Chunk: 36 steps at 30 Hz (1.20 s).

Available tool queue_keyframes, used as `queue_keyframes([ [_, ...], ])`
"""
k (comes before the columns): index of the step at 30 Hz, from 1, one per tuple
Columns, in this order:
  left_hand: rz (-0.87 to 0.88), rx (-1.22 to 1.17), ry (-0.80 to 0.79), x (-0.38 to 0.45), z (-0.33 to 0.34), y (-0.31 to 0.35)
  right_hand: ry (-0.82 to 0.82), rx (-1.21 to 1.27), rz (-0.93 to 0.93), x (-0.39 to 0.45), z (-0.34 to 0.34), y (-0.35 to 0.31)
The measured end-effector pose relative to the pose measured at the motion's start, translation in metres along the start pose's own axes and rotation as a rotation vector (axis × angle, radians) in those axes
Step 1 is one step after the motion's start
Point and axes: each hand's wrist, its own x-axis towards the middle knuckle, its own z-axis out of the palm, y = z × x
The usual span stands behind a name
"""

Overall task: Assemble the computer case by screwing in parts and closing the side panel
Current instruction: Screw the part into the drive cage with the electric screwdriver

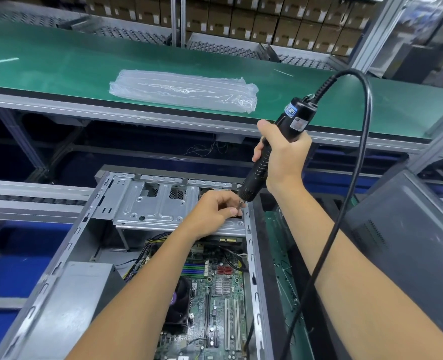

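Nearest to me, the computer case (67,255) is lying open on its side, its long axis running away from me toward the belt. I am looking straight down onto the green motherboard (215,302), with a black fan (178,307) to its left and a grey power supply box (82,289) in the near left corner.

Farther in, a bare silver drive cage (147,203) is spanning the far end of the case. My left hand (215,211) is reaching over it, fingers curled with thumb and forefinger pinching something small at the right rim; I cannot tell exactly what it is.

My right hand (282,157) is gripping the black electric screwdriver (275,149) around its middle. The tool is leaning, its tip pointing down and left to the spot by my left fingertips, its tail pointing up and right. A black cable (355,162) is looping from the tail and hanging down past my right forearm.

A dark side panel (407,235) is sitting to the right. Beyond, a clear plastic bag (184,89) is lying on the green conveyor belt (46,61), and cardboard boxes (241,19) are stacked behind.
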Motion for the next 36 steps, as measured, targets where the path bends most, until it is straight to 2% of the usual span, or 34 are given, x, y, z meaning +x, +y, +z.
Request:
queue_keyframes([
  [7,0.032,0.116,-0.041,0.002,0.000,-0.001,-0.149,-0.101,-0.025,-0.003,-0.002,0.002],
  [12,0.016,0.095,0.057,0.001,-0.001,0.000,-0.217,-0.128,-0.023,-0.009,-0.004,0.007],
  [19,0.021,0.188,-0.019,0.002,0.000,0.002,-0.202,-0.173,-0.034,-0.012,-0.010,0.015],
  [36,-0.001,0.358,-0.067,0.006,0.002,-0.005,-0.190,-0.178,-0.067,-0.017,-0.012,0.019],
])
